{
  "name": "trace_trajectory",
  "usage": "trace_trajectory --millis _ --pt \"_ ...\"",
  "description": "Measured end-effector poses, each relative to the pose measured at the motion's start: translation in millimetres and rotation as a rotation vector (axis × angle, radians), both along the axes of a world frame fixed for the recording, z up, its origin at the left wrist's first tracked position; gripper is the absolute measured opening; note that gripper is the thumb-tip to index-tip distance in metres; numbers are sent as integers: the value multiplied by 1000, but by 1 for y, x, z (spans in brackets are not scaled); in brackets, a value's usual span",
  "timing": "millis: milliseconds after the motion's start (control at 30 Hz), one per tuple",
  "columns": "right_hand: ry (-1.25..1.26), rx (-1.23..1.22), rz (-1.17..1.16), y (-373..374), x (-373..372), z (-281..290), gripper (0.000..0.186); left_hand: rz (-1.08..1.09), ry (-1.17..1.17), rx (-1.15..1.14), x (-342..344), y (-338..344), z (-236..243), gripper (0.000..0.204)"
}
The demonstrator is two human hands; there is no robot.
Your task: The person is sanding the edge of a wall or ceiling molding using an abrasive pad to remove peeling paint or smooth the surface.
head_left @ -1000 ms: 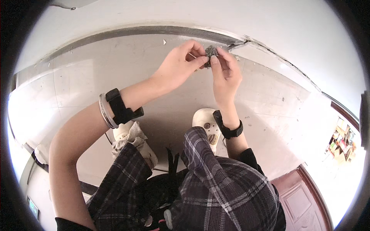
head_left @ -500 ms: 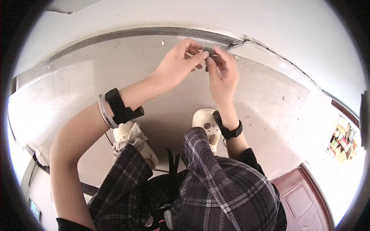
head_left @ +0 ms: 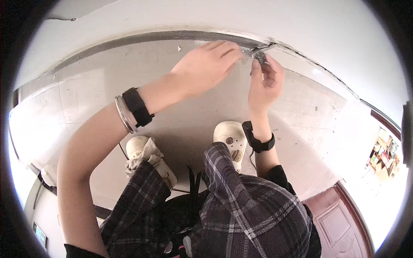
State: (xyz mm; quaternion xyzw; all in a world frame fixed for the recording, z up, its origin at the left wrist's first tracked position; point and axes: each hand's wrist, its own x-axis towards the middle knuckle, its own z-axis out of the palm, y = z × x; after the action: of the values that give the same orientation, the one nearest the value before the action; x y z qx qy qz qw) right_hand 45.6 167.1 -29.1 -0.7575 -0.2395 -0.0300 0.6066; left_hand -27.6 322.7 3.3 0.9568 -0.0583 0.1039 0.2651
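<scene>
Near right stood a reddish-brown panelled door (head_left: 339,228), and farther along that side, a jumbled heap of tan boxes (head_left: 383,159)! Far off, a tiny white triangular chip (head_left: 179,48) lay on the glossy pale tiled floor (head_left: 92,96).

Fingertips of the left hand (head_left: 208,64) are blurred. The right hand (head_left: 265,86) partly hides a dark grey lump (head_left: 260,56), too small to identify. The bottom edge crops the reddish-brown panelled door (head_left: 339,221).

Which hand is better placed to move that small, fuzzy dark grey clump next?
Probably the right hand: it pinches the small, fuzzy dark grey clump, while the left hand is blurred and off to the clump's left.
</scene>
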Motion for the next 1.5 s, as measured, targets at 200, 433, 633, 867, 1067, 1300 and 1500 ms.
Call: trace_trajectory --millis 200,433,633,867,1067,1300,1500 --pt "94 25 -155 -11 13 6 26 -260 -120 693 28 -7 -6 38" --pt "158 91 -147 -15 14 6 27 -242 -108 868 40 -9 -13 40" --pt "168 97 -112 -12 15 7 27 -216 -148 941 44 -11 -13 42" --pt "142 84 -124 -12 16 5 26 -207 -96 976 36 -12 -13 44" --pt "149 82 -98 -10 13 8 27 -202 -95 958 39 -13 -11 46" --pt "158 -15 -48 -7 12 4 27 -182 -8 922 22 -1 -4 48" --pt "47 -75 -43 -6 13 4 26 -106 29 845 -11 17 1 43"
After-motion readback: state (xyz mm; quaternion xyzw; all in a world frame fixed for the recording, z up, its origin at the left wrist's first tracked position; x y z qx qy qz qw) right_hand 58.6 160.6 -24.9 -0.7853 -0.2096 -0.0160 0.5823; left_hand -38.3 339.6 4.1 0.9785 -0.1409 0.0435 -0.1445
